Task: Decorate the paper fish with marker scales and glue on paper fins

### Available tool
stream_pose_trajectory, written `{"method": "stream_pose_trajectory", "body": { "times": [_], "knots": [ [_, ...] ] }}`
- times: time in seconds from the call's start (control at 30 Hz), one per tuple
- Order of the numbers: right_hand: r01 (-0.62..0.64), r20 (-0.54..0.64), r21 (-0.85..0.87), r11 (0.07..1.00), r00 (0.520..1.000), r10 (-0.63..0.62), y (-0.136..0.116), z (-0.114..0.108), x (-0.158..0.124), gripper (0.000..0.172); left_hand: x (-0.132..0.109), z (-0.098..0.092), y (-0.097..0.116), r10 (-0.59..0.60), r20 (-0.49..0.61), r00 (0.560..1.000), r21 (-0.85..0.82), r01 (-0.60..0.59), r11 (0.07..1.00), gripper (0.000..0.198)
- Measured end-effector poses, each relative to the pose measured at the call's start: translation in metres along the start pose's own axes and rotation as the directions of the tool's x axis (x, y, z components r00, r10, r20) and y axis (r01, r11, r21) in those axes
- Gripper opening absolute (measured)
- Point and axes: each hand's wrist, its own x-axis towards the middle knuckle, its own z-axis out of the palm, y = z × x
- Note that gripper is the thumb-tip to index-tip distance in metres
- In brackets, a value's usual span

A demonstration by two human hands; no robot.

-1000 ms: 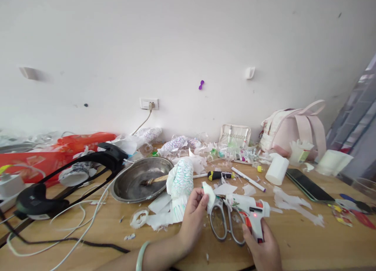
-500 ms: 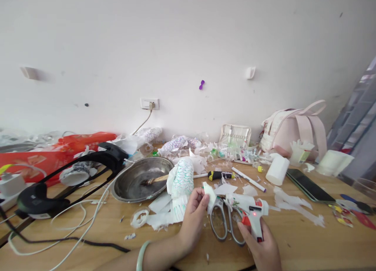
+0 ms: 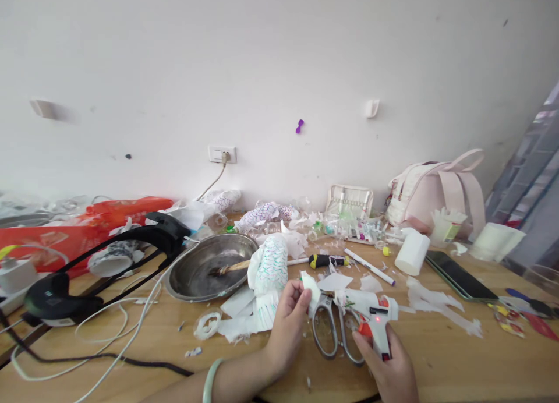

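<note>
My left hand [image 3: 292, 314] pinches a small white piece of paper [image 3: 311, 287] between thumb and fingers. In my right hand [image 3: 389, 359] is a white hot glue gun [image 3: 371, 308] with a red trigger and a lit red light, its nozzle turned left toward the paper. Grey-handled scissors [image 3: 325, 333] lie on the table beneath the glue gun and the paper. Just left of the paper rests a white fish-like shape [image 3: 271, 269] with green and purple scale marks and a fringed paper end.
A metal bowl [image 3: 192, 283] with a brush [image 3: 236, 267] stands left of centre. Behind my hands lie a yellow-black utility knife [image 3: 328, 260] and a marker [image 3: 370, 267]. Rightward are a paper roll [image 3: 412, 253], a phone [image 3: 463, 278] and a backpack [image 3: 432, 196]. Cables [image 3: 126, 339] and a black headset [image 3: 65, 298] lie left.
</note>
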Motion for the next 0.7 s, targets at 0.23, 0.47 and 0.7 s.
{"method": "stream_pose_trajectory", "body": {
  "times": [0.23,0.47,0.7],
  "knots": [
    [-0.004,0.001,-0.012,1.0,1.0,0.004,0.003,-0.001,0.001,0.04,0.0,0.001,0.0,0.005,-0.011,1.0,0.003,-0.005,1.0,0.044],
    [-0.036,0.052,-0.016,0.999,0.998,0.037,0.014,-0.004,0.008,0.044,0.0,0.0,-0.001,-0.001,-0.009,1.0,0.018,0.002,1.0,0.044],
    [-0.077,0.083,-0.054,0.996,0.993,0.081,0.016,-0.01,0.014,0.048,-0.001,0.001,-0.001,-0.014,-0.01,1.0,-0.024,0.013,1.0,0.044]
  ]
}}
